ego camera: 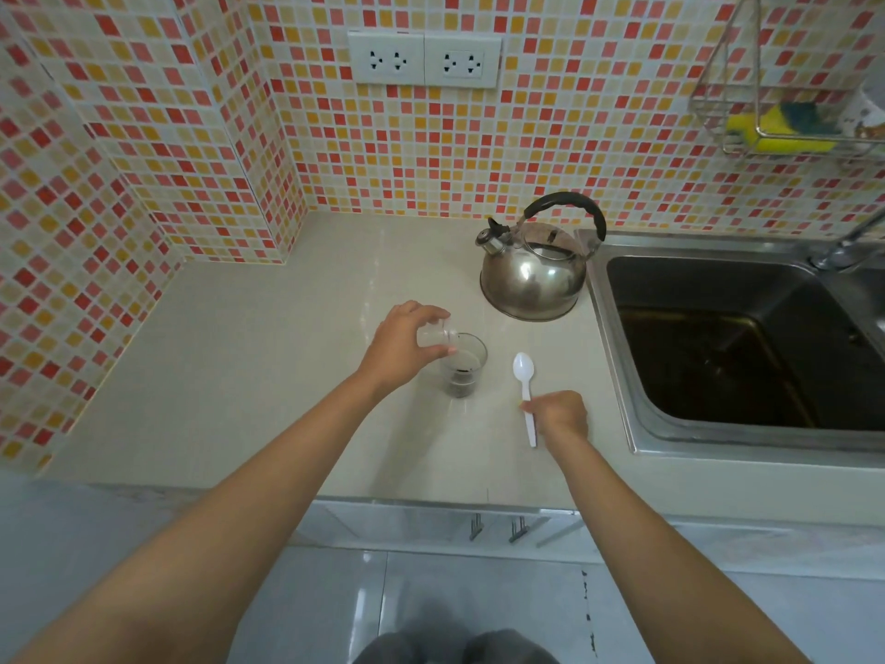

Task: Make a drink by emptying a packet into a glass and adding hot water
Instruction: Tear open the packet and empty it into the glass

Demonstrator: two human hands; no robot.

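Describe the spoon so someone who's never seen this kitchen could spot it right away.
Find the steel sink on the right of the pale counter. Left of it, below the kettle, the spoon lies beside the glass. It is the only white plastic item, its handle under the right hand.

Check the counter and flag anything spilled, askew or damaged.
No spill shows on the counter. One oddity: the left hand tips a small clear cup, not a packet, over the glass. Kettle upright; spoon flat under the right hand.
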